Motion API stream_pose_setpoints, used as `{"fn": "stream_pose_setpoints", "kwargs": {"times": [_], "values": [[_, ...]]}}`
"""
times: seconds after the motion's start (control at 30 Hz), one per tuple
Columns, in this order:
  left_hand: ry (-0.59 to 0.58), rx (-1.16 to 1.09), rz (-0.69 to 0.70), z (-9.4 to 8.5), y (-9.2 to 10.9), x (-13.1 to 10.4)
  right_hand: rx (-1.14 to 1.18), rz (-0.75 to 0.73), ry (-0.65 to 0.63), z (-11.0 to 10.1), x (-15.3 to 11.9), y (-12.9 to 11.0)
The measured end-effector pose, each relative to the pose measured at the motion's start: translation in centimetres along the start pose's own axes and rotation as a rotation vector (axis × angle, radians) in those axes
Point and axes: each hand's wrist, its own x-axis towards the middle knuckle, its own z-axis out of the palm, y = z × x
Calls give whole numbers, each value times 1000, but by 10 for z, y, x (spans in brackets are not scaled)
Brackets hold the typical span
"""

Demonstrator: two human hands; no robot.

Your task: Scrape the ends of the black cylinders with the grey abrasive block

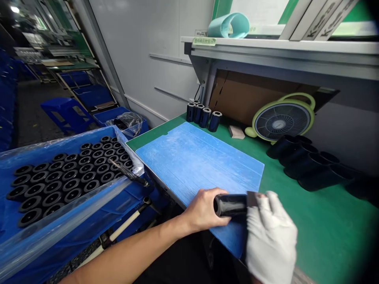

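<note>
The bare left hand [203,211] grips the black tube [233,205] above the blue board's [195,157] near edge; the gloved right hand [271,236] pinches a brown pad [252,199] against it — should the left grip slacken, the glossy tube could twist or drop

The left forearm [145,248] is stretching forward; the bare left hand [201,209] is gripping over the worktop's [322,225] near edge, and the white-gloved right hand [272,236] is bending its fingers beside it.
</note>
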Motion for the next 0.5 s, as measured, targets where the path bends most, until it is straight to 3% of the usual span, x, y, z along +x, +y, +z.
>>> {"fn": "stream_pose_setpoints", "kwargs": {"times": [0.13, 0.3, 0.4, 0.5], "values": [[-30, -14, 26, 0, -1, 0, -4, -32, -38, 10, -12, -34], [-18, 29, 28, 1, -1, -1, -242, -44, -162, 7, 15, -33], [-25, 3, 29, 2, -2, -1, -242, -198, -125, 4, 8, -32], [-31, 16, 69, 1, -2, -1, -218, -183, -122, 6, 6, -39]]}}
